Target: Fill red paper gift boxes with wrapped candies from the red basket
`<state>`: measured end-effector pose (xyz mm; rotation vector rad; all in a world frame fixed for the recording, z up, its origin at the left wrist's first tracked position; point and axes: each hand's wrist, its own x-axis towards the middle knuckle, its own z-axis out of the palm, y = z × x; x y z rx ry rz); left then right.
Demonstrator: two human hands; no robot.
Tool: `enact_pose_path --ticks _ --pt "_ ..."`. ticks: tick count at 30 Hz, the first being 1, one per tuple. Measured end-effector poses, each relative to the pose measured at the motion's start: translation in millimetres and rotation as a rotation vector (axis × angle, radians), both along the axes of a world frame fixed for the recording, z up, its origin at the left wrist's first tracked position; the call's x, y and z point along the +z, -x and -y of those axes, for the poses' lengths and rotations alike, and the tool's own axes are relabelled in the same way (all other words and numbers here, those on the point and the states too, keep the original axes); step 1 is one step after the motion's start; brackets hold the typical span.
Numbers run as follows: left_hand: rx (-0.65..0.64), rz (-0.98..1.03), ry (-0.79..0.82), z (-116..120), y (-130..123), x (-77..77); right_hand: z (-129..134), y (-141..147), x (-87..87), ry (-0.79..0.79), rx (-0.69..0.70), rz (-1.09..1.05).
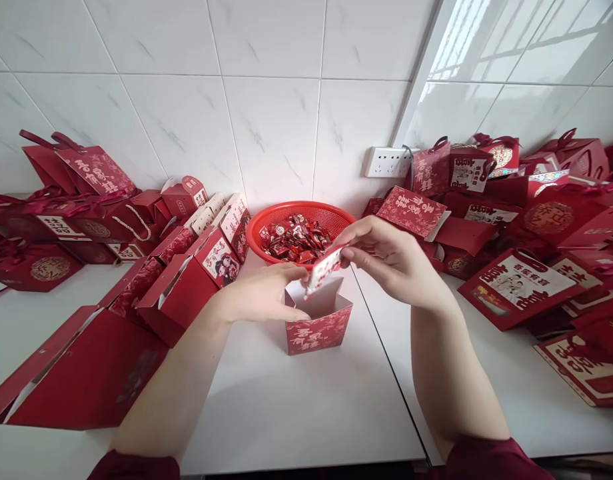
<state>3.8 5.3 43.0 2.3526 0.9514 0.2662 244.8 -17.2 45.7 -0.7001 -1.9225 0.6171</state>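
Note:
A red gift box [319, 335] with white lettering and a pale inside stands open-topped on the white table in front of me. My left hand [261, 293] grips it at its left side, thumb on the front rim and fingers towards the back. Above the opening, my right hand [386, 257] pinches a small white packet with red print [324, 270], which tilts down into the box. The left fingertips come close to the packet; whether they touch it I cannot tell. Behind the box sits a red plastic basket [266, 217] holding many small wrapped sweets [299, 239].
Red boxes [86, 373] line the left side, some with raised flaps. More red gift boxes with handles and ribbons [524, 287] are piled on the right. A white power strip [386, 162] is against the tiled wall [271, 133]. A dark seam [381, 327] crosses the table.

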Motion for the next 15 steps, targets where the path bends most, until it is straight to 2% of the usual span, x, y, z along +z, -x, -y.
enact_pose_path --ticks 7,15 --pt "-0.025 -0.031 0.012 1 0 3.8 -3 10 0.5 0.018 0.198 0.365" --pt "-0.015 -0.056 0.019 2 0 2.5 3 14 1.2 -0.013 0.157 0.446"
